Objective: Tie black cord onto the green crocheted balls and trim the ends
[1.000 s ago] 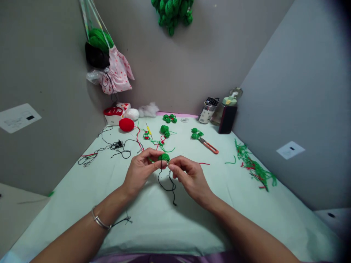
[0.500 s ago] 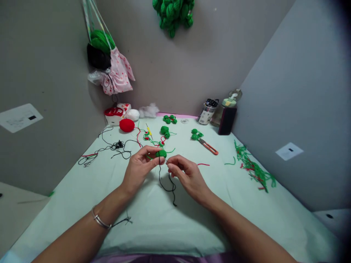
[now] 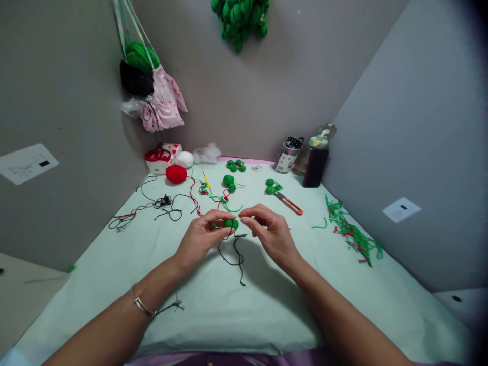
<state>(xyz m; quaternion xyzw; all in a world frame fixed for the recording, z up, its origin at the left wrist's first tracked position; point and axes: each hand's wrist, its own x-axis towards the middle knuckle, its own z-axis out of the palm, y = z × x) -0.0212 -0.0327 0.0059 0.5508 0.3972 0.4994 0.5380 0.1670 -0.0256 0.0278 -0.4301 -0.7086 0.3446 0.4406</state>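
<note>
"What lies left on the worktop (image 3: 236, 325)?"
"The yarn ball (image 3: 176, 174), with a thread tangle (image 3: 165, 202) before it."
"And right?"
"Yarn scraps (image 3: 354, 235), along the edge; the phone (image 3: 316, 169) stands behind them, the pen can (image 3: 285, 161) to its left."
"The snips (image 3: 293, 205)?"
"Before the pen can, right of the stitched piece (image 3: 233, 223) in the left hand (image 3: 196, 236)."

I count two hands (image 3: 198, 239), one held green ball (image 3: 232, 223), one red ball (image 3: 176, 174), one orange-handled cutter (image 3: 293, 205), two wall cards (image 3: 402, 210).

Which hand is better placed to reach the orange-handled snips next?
Probably the right hand: it is nearer the orange-handled snips, while the left hand holds the green crocheted piece.
</note>
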